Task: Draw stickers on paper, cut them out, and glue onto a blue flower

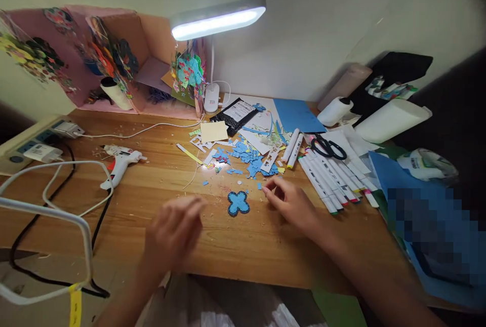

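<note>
A blue four-lobed cutout (238, 203) with a dark edge lies flat on the wooden table between my hands, touched by neither. My left hand (175, 231) is raised to its left, blurred by motion, and what its fingers hold, if anything, cannot be made out. To the right of the cutout, my right hand (286, 200) is near the table with thumb and forefinger curled toward each other, close to a small blue scrap (259, 186). Whether anything sits between those fingertips is too small to tell. Many blue paper scraps (246, 155) are heaped beyond the cutout.
White markers (322, 180) lie at right beneath black scissors (328, 147). A glue gun (121, 162) rests at left near a white wire frame (85, 226) and cords. Behind stand a pink box (152, 38) and a lit lamp (220, 19). Blue sheets (298, 114) lie toward the back and right.
</note>
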Tool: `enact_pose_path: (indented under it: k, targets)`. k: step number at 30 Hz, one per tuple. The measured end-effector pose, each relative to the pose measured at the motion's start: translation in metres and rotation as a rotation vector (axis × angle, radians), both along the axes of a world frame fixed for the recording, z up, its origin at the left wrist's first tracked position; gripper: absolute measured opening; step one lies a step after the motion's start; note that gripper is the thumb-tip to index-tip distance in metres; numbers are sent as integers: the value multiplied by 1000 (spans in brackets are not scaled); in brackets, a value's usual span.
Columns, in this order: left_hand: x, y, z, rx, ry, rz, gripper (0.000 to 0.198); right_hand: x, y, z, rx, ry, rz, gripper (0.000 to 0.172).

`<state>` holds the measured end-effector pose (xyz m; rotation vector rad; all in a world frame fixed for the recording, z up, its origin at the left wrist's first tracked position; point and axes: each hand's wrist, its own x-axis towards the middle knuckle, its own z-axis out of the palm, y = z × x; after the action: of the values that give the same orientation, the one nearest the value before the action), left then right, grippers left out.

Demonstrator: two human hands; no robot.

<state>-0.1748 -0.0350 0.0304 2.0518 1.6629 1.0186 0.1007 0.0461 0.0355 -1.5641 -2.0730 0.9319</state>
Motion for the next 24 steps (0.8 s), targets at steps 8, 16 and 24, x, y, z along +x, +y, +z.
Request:
enact_pose_path:
  k: [8,16,24]
  targets:
    - [-86,30,0,-92,725,736,34,17,1,-7,-170,242,69,41]
    - [-110,37,8,-181,781,718,32,18,-1,-12,-214,322,75,46]
    - [-48,19,34,-56,501,613,22,-6,-21,-2,-325,457,170,33]
